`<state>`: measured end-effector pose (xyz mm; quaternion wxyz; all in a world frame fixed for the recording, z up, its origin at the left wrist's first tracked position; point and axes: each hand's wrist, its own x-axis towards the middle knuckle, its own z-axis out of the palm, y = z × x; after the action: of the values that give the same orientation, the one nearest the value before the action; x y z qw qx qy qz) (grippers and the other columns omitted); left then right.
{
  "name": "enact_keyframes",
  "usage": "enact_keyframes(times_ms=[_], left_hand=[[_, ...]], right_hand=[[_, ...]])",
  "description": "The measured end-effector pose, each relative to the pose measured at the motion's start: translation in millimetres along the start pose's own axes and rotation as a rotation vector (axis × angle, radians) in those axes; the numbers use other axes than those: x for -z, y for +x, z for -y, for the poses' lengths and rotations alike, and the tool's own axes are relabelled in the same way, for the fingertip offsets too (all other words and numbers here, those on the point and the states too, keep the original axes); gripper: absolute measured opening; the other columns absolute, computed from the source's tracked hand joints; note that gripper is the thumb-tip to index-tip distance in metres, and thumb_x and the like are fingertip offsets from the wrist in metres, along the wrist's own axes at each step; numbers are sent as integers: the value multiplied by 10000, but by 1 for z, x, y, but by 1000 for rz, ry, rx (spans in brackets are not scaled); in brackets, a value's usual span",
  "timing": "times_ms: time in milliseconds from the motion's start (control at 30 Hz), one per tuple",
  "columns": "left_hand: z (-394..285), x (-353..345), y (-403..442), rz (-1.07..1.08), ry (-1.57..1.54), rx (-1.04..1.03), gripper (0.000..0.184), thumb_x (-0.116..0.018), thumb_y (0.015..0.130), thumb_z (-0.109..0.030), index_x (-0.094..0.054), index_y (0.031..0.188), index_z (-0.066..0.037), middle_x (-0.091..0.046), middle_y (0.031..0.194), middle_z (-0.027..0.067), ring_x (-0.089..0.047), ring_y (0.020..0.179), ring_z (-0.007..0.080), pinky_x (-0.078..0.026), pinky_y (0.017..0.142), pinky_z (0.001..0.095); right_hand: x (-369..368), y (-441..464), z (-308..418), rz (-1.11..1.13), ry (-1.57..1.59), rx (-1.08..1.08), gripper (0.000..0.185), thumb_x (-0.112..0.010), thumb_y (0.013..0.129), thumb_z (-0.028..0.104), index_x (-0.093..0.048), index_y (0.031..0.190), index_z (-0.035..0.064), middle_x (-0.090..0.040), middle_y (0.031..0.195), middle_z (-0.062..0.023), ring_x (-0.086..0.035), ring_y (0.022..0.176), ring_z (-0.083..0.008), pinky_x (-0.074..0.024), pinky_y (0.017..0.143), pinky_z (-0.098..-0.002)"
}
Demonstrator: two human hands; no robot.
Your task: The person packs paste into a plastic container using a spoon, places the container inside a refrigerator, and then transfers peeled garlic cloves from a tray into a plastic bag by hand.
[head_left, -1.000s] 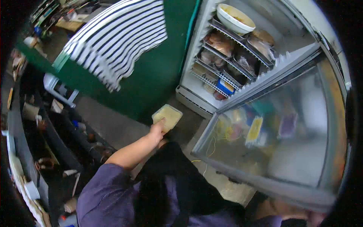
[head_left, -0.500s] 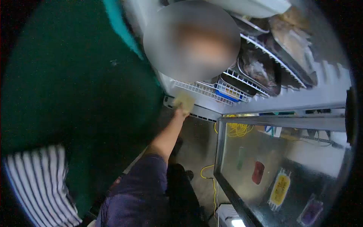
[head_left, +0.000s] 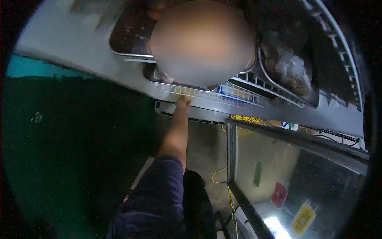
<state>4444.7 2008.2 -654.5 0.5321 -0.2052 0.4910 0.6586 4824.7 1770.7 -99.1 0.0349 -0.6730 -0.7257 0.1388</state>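
My left hand (head_left: 183,102) reaches forward at the end of a dark purple sleeve, its fingers closed on a pale yellow square pad (head_left: 180,92). Whether the pad is a sponge or a folded cloth I cannot make out. It is at the lowest white wire shelf (head_left: 199,94) of an upright fridge, partly behind the wires. Below my wrist runs the slotted base panel (head_left: 167,108). My right hand is out of view. A blurred oval hides the middle of the shelves.
Dark trays (head_left: 131,36) and a tray with a plastic-wrapped item (head_left: 292,71) sit on wire shelves. The glass door (head_left: 262,159) stands open on the right, bearing coloured stickers. A yellow cord (head_left: 218,175) lies on the floor. A dark green surface (head_left: 79,151) fills the left.
My left hand has moved up and slightly left with the pad, from in front of the base panel to the lowest shelf. The view has shifted, showing more trays; the striped cloth is gone from view.
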Motion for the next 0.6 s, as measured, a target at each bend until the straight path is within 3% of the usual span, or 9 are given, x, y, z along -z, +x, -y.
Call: enact_keyframes(times_ms=[200, 400, 533, 600], left_hand=[[-14, -10, 20, 226, -6, -38, 403, -596, 923, -160, -467, 1301, -214, -577, 1143, 17, -592, 968, 203, -507, 793, 405], [-26, 23, 10, 205, -87, -130, 696, -598, 909, -170, -234, 1490, -289, -422, 1404, 29, -454, 1232, 212, -395, 972, 532], [-32, 59, -69, 169, 269, -34, 778, -620, 915, -286, -150, 1535, -319, -327, 1504, 48, -396, 1299, 257, -358, 1016, 554], [-18, 90, -132, 137, 381, 17, 732, -630, 912, -377, -232, 1519, -284, -350, 1489, 53, -390, 1304, 275, -387, 1005, 520]], right_hand=[[-2, -6, -8, 22, 2, 1, 620, -239, 987, 443, -557, 1195, -47, -634, 1064, -199, -635, 934, -308, -523, 823, -429], [1, -21, -18, 7, 20, 64, 619, -241, 991, 438, -567, 1175, -55, -638, 1039, -200, -635, 923, -309, -518, 821, -431], [5, -35, -27, -9, 53, 158, 619, -243, 994, 434, -574, 1161, -61, -642, 1023, -200, -635, 915, -310, -516, 819, -432], [13, -42, -32, -38, 76, 234, 619, -244, 995, 433, -578, 1154, -64, -643, 1015, -200, -635, 912, -310, -514, 818, -433]])
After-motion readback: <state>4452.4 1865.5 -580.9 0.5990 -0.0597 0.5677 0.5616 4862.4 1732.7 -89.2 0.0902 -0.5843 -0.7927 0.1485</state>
